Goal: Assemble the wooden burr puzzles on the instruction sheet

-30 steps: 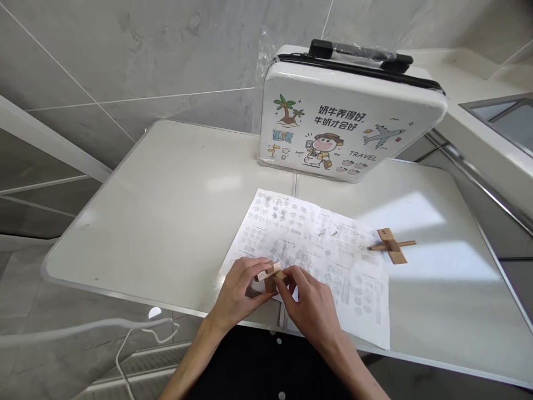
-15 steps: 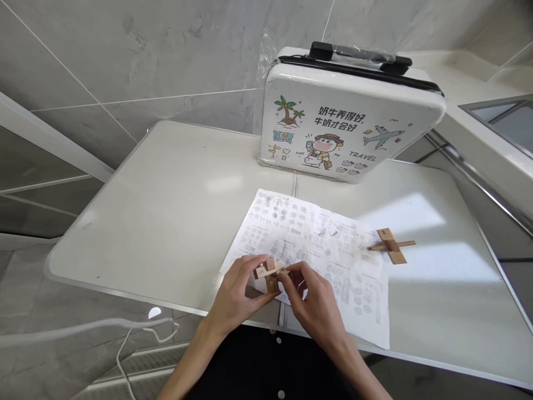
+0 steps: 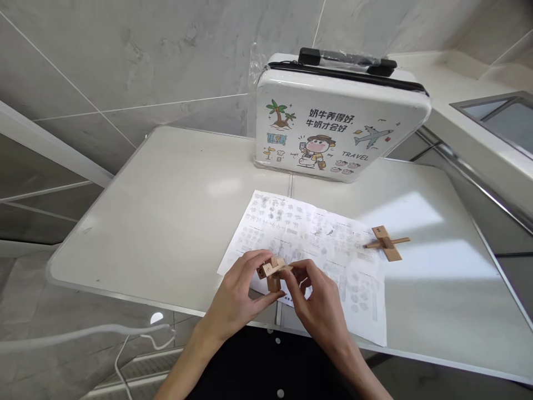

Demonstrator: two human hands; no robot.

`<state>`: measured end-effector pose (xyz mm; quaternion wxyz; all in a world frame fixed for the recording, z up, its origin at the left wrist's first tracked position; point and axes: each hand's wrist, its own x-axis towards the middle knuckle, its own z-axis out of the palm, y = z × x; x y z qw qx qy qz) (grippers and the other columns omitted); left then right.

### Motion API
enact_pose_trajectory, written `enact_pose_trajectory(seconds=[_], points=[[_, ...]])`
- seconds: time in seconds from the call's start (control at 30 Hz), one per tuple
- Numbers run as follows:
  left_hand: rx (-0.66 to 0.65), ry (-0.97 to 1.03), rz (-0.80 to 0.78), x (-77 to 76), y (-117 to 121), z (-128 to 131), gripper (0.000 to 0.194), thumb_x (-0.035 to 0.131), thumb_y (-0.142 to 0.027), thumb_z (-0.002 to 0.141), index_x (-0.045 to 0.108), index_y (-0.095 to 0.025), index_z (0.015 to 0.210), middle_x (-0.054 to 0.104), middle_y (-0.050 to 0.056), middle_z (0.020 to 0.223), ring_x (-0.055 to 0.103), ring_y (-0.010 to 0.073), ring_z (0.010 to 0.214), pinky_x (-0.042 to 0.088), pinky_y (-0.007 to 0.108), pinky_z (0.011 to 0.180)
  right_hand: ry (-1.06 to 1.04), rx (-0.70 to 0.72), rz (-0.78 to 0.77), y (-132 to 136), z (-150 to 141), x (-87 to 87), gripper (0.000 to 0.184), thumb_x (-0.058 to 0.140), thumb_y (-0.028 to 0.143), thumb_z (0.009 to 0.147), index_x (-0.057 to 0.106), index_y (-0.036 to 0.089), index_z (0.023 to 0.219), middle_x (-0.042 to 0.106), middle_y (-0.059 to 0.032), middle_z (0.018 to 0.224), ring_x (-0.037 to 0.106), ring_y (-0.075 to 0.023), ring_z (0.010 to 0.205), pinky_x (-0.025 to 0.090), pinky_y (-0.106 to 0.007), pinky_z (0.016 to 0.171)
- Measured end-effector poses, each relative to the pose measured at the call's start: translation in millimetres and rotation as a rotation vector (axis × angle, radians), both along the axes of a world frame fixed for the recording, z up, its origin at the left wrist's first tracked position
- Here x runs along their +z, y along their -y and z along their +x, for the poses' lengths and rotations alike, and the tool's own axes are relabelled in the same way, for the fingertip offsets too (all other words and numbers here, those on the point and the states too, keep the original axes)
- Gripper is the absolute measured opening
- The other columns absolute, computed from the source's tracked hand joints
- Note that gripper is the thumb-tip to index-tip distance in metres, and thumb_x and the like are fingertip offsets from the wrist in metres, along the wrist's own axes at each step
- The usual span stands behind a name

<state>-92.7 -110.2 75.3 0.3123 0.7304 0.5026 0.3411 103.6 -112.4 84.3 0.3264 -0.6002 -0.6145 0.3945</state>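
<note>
Between my two hands is a wooden burr puzzle (image 3: pixel 272 269), made of several interlocking notched sticks, with dark markings on one stick's end and side. My left hand (image 3: pixel 238 294) grips it from the left, fingers over the top and thumb below. My right hand (image 3: pixel 318 303) pinches its right side with thumb and fingertips, which hide part of the wood. Underneath lies a printed instruction sheet (image 3: pixel 308 233) covered in small diagrams. A second wooden puzzle (image 3: pixel 387 243), cross-shaped with a "2" on its flat piece, rests at the sheet's right edge.
A white hard case (image 3: pixel 341 122) with cartoon prints and a black handle stands at the back of the white folding table (image 3: pixel 158 222), before a grey tiled wall. A white cable (image 3: pixel 83 334) hangs below the left front edge.
The puzzle has turned slightly in my hands, so the marked end of one stick now shows more. Both hands keep hold of it. The view has shifted a little.
</note>
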Motion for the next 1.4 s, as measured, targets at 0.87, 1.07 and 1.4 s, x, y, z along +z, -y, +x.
enact_pose_trajectory(seconds=[0.87, 1.07, 1.4], points=[[-0.047, -0.071, 0.061, -6.5, 1.6, 10.6, 0.065, 0.077, -0.039, 0.099, 0.047, -0.036, 0.156, 0.069, 0.008, 0.143, 0.065, 0.0298, 0.134, 0.061, 0.051, 0.109, -0.033, 0.045, -0.028, -4.6, 16.7, -2.9, 0.022, 0.058, 0.043, 0.108, 0.064, 0.024, 0.100, 0.076, -0.0025, 0.083, 0.071, -0.0199, 0.069, 0.054, -0.031, 0.064], [-0.080, -0.103, 0.125, -7.2, 0.1, 14.7, 0.058, 0.074, -0.032, 0.101, 0.049, -0.029, 0.154, 0.070, 0.009, 0.141, 0.067, 0.0261, 0.132, 0.062, 0.045, 0.109, -0.037, 0.087, -0.042, -1.8, 15.0, -3.2, 0.021, 0.053, 0.042, 0.110, 0.062, 0.025, 0.102, 0.074, -0.0032, 0.085, 0.069, -0.0197, 0.067, 0.052, -0.031, 0.063], [-0.051, 0.052, -0.072, -6.7, 6.2, 13.3, 0.062, 0.078, -0.033, 0.098, 0.052, -0.037, 0.153, 0.068, 0.004, 0.147, 0.068, 0.0249, 0.134, 0.060, 0.042, 0.112, -0.197, 0.108, -0.079, -2.6, 14.6, 1.0, 0.027, 0.055, 0.046, 0.110, 0.066, 0.023, 0.102, 0.074, -0.0039, 0.084, 0.068, -0.0194, 0.072, 0.052, -0.029, 0.065]])
